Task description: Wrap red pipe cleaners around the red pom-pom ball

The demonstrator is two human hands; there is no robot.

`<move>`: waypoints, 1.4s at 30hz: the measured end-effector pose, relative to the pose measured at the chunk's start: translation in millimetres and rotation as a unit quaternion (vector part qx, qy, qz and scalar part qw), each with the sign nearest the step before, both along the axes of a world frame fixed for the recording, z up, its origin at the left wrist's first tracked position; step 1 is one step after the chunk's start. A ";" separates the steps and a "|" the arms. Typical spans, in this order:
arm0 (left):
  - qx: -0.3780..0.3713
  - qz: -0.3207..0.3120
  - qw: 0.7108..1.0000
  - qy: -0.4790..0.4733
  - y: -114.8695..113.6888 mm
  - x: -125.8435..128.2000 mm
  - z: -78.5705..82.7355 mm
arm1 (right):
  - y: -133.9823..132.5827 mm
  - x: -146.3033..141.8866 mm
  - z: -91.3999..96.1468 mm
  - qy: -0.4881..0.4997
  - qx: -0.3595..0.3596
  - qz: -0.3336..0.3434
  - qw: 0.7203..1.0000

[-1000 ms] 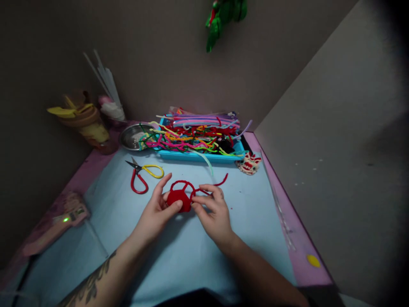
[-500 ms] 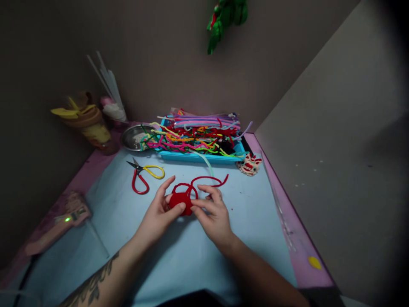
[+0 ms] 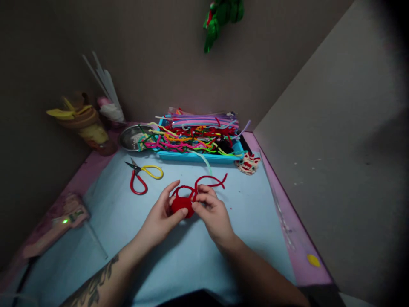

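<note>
A small red fuzzy piece made of pipe cleaner is between my hands, with an open loop standing up at its far side. My left hand grips its left side, thumb pressed on the near face and index finger stretched out past it. At its right edge, my right hand pinches a red pipe cleaner between thumb and fingers. The long free end of that strand curves away over the blue mat and crosses near its tip. My right fingertips partly hide where the strand meets the piece.
Scissors lie spread on the blue mat. Behind are a blue tray of coloured pipe cleaners, a metal bowl and a lion-face ornament. A pink glue gun with a green light lies left.
My right fingers have closed in around the strand at the red piece's edge. The loop and the strand's free end have shifted slightly. The view has moved a little.
</note>
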State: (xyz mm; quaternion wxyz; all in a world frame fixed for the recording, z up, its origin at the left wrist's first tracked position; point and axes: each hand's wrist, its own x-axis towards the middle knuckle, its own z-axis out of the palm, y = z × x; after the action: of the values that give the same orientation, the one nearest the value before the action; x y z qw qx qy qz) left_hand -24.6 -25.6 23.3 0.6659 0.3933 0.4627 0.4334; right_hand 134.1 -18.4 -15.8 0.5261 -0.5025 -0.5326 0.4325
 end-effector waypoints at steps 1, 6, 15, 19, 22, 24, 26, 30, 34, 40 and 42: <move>0.000 0.001 1.000 0.003 -0.1 0.4 0.2 | 0.3 0.2 1.3 -0.011 0.003 -0.008 1.000; -0.006 0.003 1.000 -0.008 -0.3 1.5 -0.5 | 0.6 0.7 8.9 -0.061 0.028 -0.022 0.998; -0.011 -0.014 1.000 -0.007 0.2 -0.1 -1.7 | 2.8 4.7 9.8 -0.097 0.043 -0.008 0.994; 0.002 -0.047 0.999 0.003 -1.9 0.4 -3.1 | 3.5 6.1 10.0 -0.105 0.050 -0.013 0.993; -0.001 -0.048 0.999 -0.007 -2.3 0.4 -4.7 | 3.7 6.0 9.0 -0.120 0.053 -0.018 0.991; -0.005 -0.048 0.999 -0.015 -1.9 -0.3 -6.0 | 4.1 5.6 8.6 -0.114 0.051 -0.017 0.992; -0.008 -0.054 0.998 -0.023 -1.4 -1.3 -7.9 | 5.0 5.5 8.9 -0.095 0.046 -0.008 0.994; -0.023 -0.075 0.995 -0.060 0.1 -4.0 -13.9 | 8.5 7.4 11.4 -0.052 0.003 0.042 0.998; -0.032 -0.094 0.991 -0.089 3.8 -7.6 -17.9 | 12.2 11.6 15.0 -0.032 -0.051 0.103 0.993; -0.031 -0.042 0.997 -0.051 12.6 -13.0 -17.0 | 14.0 13.8 17.0 -0.050 -0.079 0.121 0.988; -0.035 -0.035 0.997 -0.053 13.4 -12.8 -17.1 | 13.5 12.2 15.6 -0.043 -0.084 0.118 0.989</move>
State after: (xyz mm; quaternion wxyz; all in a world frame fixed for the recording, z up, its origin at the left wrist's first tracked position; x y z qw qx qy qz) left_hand -37.4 -12.3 6.2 0.7178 0.3621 0.4274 0.4135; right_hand 146.3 -4.9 -0.2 0.4042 -0.4968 -0.5718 0.5127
